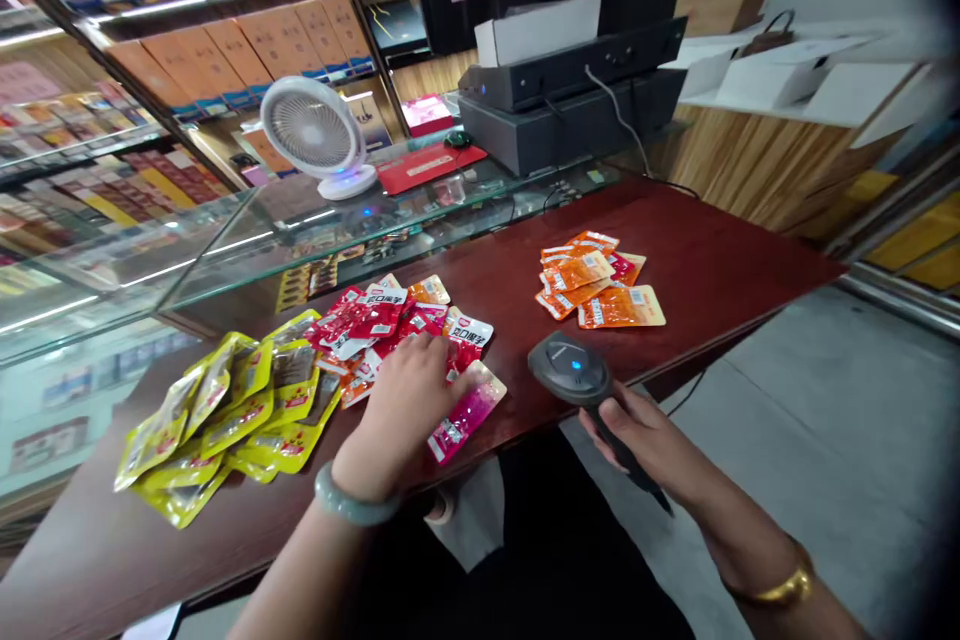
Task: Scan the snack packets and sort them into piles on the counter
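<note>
My left hand (411, 398) reaches over a pile of red snack packets (367, 315), thumb spread from the fingers and touching the packets; nothing is lifted in it. Beside its thumb lies a pink-purple packet (471, 415). Yellow snack packets (247, 410) overlap in a heap to the left. In my right hand (637, 425) is a dark handheld barcode scanner (570, 368), gripped by its handle, with a blue light on top. Its head hangs at the table's front edge. Beyond it lies a small group of orange packets (592, 280).
A glass display counter (337, 230) runs along the far side of the dark red table (720, 250). On it stand a white fan (311, 125), a red mat (431, 168) and a black cash-register-like machine (562, 90). Shelves of boxes (255, 40) rise behind.
</note>
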Demonstrator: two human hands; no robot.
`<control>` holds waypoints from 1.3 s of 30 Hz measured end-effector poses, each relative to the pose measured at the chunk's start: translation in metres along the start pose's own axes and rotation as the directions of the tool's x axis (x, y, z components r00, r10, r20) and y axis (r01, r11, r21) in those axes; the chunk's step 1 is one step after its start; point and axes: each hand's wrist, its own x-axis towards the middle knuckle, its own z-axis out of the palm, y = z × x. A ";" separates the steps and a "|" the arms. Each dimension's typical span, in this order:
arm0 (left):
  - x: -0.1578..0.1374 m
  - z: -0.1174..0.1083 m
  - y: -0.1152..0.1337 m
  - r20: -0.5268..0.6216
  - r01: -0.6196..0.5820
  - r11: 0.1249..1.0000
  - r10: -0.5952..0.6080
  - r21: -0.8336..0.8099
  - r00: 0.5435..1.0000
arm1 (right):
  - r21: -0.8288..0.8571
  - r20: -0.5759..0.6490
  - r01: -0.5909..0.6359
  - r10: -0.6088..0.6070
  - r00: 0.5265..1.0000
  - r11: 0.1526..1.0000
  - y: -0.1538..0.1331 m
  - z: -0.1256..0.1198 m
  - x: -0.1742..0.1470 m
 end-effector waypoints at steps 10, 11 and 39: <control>-0.028 0.029 0.012 0.118 0.182 0.981 -0.173 -0.065 0.978 | -0.016 0.165 -0.033 0.035 0.986 0.999 0.004 0.015 -0.002; -0.024 0.029 0.013 0.135 0.206 0.972 -0.190 -0.117 0.973 | -0.016 0.175 -0.029 0.031 0.984 0.999 0.003 0.016 -0.002; 0.188 0.020 0.133 -0.075 -0.016 0.859 -0.025 -0.513 0.997 | 0.203 -0.343 0.055 0.019 0.939 0.978 -0.028 -0.027 0.024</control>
